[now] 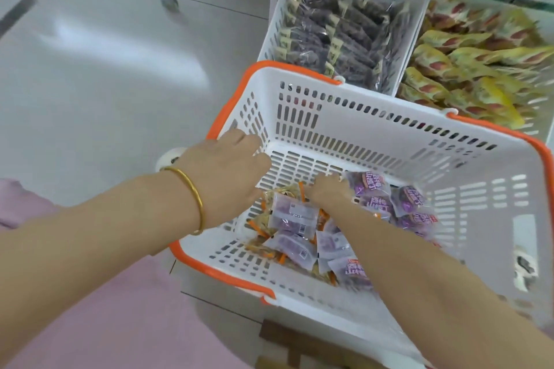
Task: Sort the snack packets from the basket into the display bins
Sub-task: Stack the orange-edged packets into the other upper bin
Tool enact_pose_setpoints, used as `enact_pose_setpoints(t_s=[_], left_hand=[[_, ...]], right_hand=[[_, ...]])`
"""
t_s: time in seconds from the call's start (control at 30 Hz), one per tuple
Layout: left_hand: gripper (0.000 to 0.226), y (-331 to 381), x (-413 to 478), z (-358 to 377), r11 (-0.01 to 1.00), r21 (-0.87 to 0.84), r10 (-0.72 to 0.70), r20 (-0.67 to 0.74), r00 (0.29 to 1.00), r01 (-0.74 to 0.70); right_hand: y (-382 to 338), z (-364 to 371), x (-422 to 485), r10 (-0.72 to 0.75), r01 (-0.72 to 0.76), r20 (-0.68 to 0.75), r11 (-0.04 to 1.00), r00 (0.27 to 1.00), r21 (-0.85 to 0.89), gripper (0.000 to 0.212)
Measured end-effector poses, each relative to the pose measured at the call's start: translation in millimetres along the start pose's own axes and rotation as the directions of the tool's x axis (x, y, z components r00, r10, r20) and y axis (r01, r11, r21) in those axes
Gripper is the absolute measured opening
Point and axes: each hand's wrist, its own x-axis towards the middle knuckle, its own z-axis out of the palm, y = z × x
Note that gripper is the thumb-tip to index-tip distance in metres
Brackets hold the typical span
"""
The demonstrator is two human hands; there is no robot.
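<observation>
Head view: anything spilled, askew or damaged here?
Nothing stands out. The white slotted plastic basket with orange rim sits skewed to the white slotted display bins, but all visible packets are contained: purple plastic packets and clear orange-edged packets lie mixed inside it, none on the grey floor. Right edge is motion-blurred.

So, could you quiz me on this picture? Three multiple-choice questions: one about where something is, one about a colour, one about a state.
1. Where is the right hand?
A) inside the basket, among the snack packets
B) in the yellow-packet bin
C) on the floor

2. What colour is the basket's rim?
A) blue
B) orange
C) green

3. How is the bin of dark packets?
A) empty
B) overturned
C) well filled

Answers: 1 A, the arm reaches over the near wall, down among the packets. 2 B, orange edging runs round the white walls. 3 C, packets crowd it from wall to wall.
</observation>
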Motion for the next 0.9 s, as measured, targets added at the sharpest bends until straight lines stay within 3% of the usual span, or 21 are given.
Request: enact_pose_setpoints(t_s=[0.07, 0.17, 0.3, 0.4, 0.53, 0.7, 0.8, 0.9], left_hand=[[0.044, 0, 0, 2, 1.0, -0.015, -0.002, -0.004, 1.0, 0.002], [0.034, -1, -2, 2, 0.994, -0.084, 0.055, -0.18, 0.982, -0.071], [0.042, -1, 1, 2, 1.0, -0.022, 0.02, -0.06, 0.998, -0.021], [0.043, 1, 6, 1, 1.0, -0.003, 0.026, -0.051, 0.998, -0.026], [0.042, 4, 8, 1, 0.999, -0.013, 0.031, -0.041, 0.999, -0.031], [0.042, 1, 18, -6, 1.0, -0.011, 0.006, -0.007, 1.0, -0.006], [0.046, 1, 28, -15, 0.997, -0.074, -0.033, -0.002, 0.999, 0.032], [0.056, 4, 43, -24, 0.957, -0.278, -0.089, -0.018, 0.996, 0.081]], right_hand=[[-5, 5, 11, -0.022, 0.025, 0.072, 0.999, 0.997, -0.034, 0.069], [-10, 6, 22, -0.152, 0.147, 0.076, 0.987, 0.985, 0.062, 0.05], [-8, 4, 17, -0.364, 0.331, 0.091, 0.906, 0.927, 0.263, 0.031], [-7, 13, 15, -0.401, 0.358, 0.085, 0.881, 0.912, 0.311, 0.03], [-8, 14, 11, -0.404, 0.393, -0.064, 0.823, 0.912, 0.409, 0.032], [4, -40, -16, -0.506, 0.562, -0.245, 0.731, 0.827, 0.387, 0.032], [22, -92, -43, -0.59, 0.628, -0.237, 0.65, 0.772, 0.428, 0.027], [44, -137, -72, -0.661, 0.642, -0.172, 0.581, 0.731, 0.5, 0.026]])
